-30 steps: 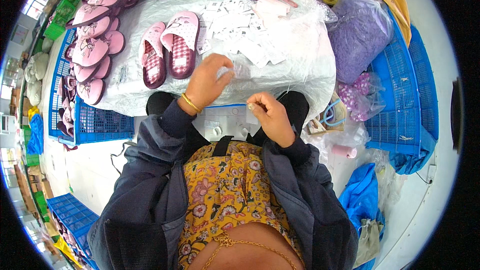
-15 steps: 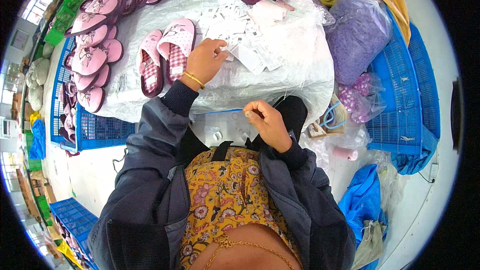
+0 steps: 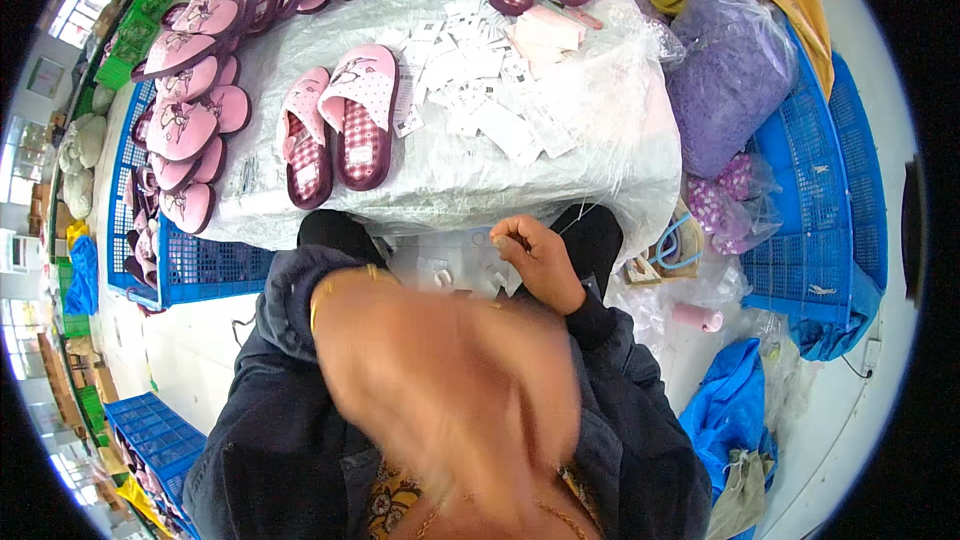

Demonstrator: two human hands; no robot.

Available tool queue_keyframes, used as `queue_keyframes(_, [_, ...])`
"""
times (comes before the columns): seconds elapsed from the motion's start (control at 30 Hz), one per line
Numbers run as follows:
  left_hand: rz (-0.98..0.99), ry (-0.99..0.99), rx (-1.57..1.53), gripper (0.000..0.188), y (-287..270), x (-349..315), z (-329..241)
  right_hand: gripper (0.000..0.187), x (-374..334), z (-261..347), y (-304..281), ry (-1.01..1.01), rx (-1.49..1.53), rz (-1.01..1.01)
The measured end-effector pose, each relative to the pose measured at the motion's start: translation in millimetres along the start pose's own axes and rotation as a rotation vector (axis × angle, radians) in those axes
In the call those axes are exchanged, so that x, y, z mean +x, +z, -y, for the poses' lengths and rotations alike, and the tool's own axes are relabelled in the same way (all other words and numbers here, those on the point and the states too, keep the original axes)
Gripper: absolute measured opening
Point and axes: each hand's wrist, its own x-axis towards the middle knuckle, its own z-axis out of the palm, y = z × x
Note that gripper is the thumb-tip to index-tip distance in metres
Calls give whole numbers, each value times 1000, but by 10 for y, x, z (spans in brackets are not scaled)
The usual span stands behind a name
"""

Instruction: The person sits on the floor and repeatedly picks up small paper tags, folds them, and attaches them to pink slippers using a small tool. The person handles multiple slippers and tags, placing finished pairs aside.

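Note:
My left hand (image 3: 450,390), a gold bangle on its wrist, is raised close over my lap and smeared by motion, so its fingers cannot be read. My right hand (image 3: 540,260) hovers just off the table's front edge, fingers curled in a pinch; what they hold, if anything, is too small to make out. On the plastic-covered table (image 3: 440,175) lie a left slipper (image 3: 308,155) and a right slipper (image 3: 365,130), pink dotted with checked insoles, toes pointing away. Beside them spreads a loose pile of white paper labels (image 3: 480,70).
Pink slippers (image 3: 183,130) line the table's left and far edges. Blue crates (image 3: 215,265) stand left and right. At the right are a bag of purple material (image 3: 730,80), a small box (image 3: 675,250), a pink roll (image 3: 697,317) and blue sheeting (image 3: 725,395).
My left hand has left the labels beside the slippers and swung back toward my chest, close to the camera. My right hand stays almost in place, still pinched.

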Motion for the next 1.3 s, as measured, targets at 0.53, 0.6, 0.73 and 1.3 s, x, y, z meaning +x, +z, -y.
queue_keyframes(0.53, [-625, -1760, 1860, 69, -2957, -1221, 558, 13, -48, -153, -103, 64, 65, -31])
queue_keyframes(0.6, [-648, -1751, 1875, 67, -3058, -1272, 573, 14, -49, -160, -110, 57, 66, -34])
queue_keyframes(0.73, [-734, -1796, 1759, 61, -3450, -1544, 594, 12, -56, -150, -71, 48, 63, -27])
queue_keyframes(1.3, [-1249, -462, 637, 16, -1356, -1064, 309, 12, 371, 633, -45, -432, 7, -340])
